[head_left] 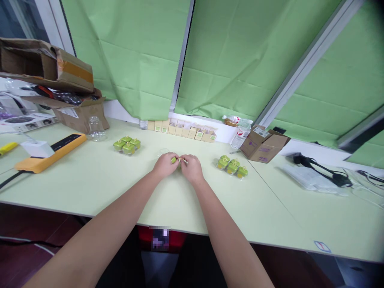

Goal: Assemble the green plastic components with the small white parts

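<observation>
My left hand (166, 165) is closed in a pinch over the middle of the table. A small green lid (173, 160), matching the lids on the boxes nearby, shows between its fingers. My right hand (192, 168) meets it, fingertips pressed together around a tiny pale part that I cannot make out. Just behind the left hand lies a clear plastic piece (163, 152), faint against the tabletop. To the left sits a cluster of small clear boxes with green lids (128, 148). On the right stand three more green-lidded boxes (232, 166) in a slanted row, yellowish inside.
Small beige cartons (186, 129) line the back of the table (99, 176). At left are an orange power strip (64, 147), a clear jar (96, 129) and cardboard boxes (73, 114). At right are bottles (239, 137), a brown carton (264, 144) and a black headset (324, 170).
</observation>
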Motion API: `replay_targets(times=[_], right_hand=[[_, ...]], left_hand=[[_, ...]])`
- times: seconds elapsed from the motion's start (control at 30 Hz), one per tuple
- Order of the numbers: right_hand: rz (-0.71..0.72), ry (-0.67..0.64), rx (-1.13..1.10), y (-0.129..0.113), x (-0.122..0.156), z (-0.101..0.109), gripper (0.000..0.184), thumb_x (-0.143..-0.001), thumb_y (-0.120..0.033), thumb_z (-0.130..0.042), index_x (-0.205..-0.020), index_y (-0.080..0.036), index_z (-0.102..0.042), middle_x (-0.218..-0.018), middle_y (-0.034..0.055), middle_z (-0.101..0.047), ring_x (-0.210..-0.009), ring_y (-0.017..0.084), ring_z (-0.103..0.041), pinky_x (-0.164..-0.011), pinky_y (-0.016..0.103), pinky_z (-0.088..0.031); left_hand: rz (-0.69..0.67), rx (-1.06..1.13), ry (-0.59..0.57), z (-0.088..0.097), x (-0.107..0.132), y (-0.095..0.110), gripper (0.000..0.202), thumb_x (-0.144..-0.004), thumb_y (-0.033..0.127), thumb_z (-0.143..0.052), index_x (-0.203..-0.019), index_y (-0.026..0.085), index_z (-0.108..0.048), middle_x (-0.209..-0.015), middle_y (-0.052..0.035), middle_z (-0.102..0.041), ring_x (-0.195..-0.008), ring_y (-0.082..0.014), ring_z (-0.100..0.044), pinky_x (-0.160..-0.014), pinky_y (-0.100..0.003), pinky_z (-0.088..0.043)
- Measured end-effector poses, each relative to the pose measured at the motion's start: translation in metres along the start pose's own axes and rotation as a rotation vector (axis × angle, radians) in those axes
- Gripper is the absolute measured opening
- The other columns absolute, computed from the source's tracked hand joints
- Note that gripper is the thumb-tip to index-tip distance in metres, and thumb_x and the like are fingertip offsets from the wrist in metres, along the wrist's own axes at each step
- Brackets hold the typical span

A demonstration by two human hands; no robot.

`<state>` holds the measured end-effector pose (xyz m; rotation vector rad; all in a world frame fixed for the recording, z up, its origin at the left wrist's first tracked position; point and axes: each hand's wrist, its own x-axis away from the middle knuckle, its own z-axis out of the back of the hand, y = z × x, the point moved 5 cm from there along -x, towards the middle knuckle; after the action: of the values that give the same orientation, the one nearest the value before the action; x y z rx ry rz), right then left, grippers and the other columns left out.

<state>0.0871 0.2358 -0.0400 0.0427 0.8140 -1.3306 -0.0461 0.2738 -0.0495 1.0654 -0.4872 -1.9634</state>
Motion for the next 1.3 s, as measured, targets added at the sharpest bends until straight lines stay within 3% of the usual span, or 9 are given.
replay_targets(times=[0.17,0.37,0.6,0.67,0.83,1.0,1.3], right_hand=[[0.019,0.066,-0.032,-0.002,-0.001,0.005,0.021,-0.087,-0.021,-0.054,-0.101,-0.022,-0.07,-0.094,0.0058,-0.069,-0.086,0.021,-0.059,-0.085,0.033,-0.045],[0.022,0.104,-0.082,-0.008,0.0,0.009,0.019,-0.086,-0.022,-0.054,-0.099,-0.021,-0.068,-0.091,0.005,-0.069,-0.082,0.019,-0.059,-0.08,0.031,-0.046],[0.062,0.077,-0.045,-0.022,0.002,0.005,0.018,-0.083,-0.019,-0.056,-0.092,-0.023,-0.071,-0.088,0.0031,-0.07,-0.084,0.019,-0.06,-0.083,0.031,-0.045],[0.056,0.074,-0.032,-0.023,0.002,0.004,0.019,-0.083,-0.019,-0.056,-0.091,-0.024,-0.073,-0.087,0.003,-0.07,-0.083,0.019,-0.061,-0.084,0.03,-0.045],[0.005,0.06,-0.033,-0.023,0.001,0.004,0.019,-0.084,-0.021,-0.058,-0.088,-0.026,-0.076,-0.084,0.0015,-0.07,-0.077,0.017,-0.061,-0.08,0.028,-0.046],[-0.047,0.096,-0.069,-0.021,0.001,0.004,0.02,-0.084,-0.023,-0.058,-0.086,-0.027,-0.078,-0.081,0.0003,-0.069,-0.071,0.014,-0.06,-0.075,0.025,-0.045],[-0.112,0.152,-0.092,-0.022,0.003,0.004,0.02,-0.084,-0.025,-0.059,-0.087,-0.025,-0.078,-0.082,0.0005,-0.071,-0.069,0.014,-0.06,-0.072,0.025,-0.045]], left_hand=[[0.066,0.132,0.049,0.001,0.0,-0.002,0.017,-0.083,0.025,-0.054,-0.09,0.021,-0.069,-0.089,-0.0021,-0.073,-0.084,-0.0176,-0.067,-0.081,-0.029,-0.052],[0.245,0.443,0.043,-0.004,-0.002,-0.013,0.023,-0.09,0.04,-0.047,-0.092,0.021,-0.06,-0.084,-0.002,-0.07,-0.059,-0.0125,-0.063,-0.055,-0.024,-0.051],[0.228,0.474,-0.038,-0.007,0.001,-0.007,0.033,-0.097,0.044,-0.034,-0.096,0.022,-0.059,-0.074,0.0005,-0.064,-0.044,-0.0114,-0.055,-0.044,-0.026,-0.045],[0.187,0.395,-0.047,-0.004,0.002,-0.004,0.038,-0.099,0.044,-0.03,-0.093,0.022,-0.059,-0.072,0.0008,-0.064,-0.044,-0.0118,-0.054,-0.047,-0.027,-0.044],[0.006,0.089,0.032,0.008,0.003,0.006,0.04,-0.101,0.041,-0.029,-0.08,0.02,-0.057,-0.071,-0.002,-0.063,-0.065,-0.0165,-0.058,-0.066,-0.03,-0.044],[-0.101,-0.046,0.077,0.008,0.001,0.012,0.042,-0.102,0.035,-0.027,-0.076,0.019,-0.055,-0.077,-0.0055,-0.058,-0.077,-0.0198,-0.056,-0.075,-0.034,-0.043],[-0.089,-0.05,0.116,0.006,0.0,0.01,0.037,-0.102,0.035,-0.031,-0.081,0.019,-0.057,-0.081,-0.0066,-0.056,-0.083,-0.0214,-0.055,-0.079,-0.036,-0.044]])
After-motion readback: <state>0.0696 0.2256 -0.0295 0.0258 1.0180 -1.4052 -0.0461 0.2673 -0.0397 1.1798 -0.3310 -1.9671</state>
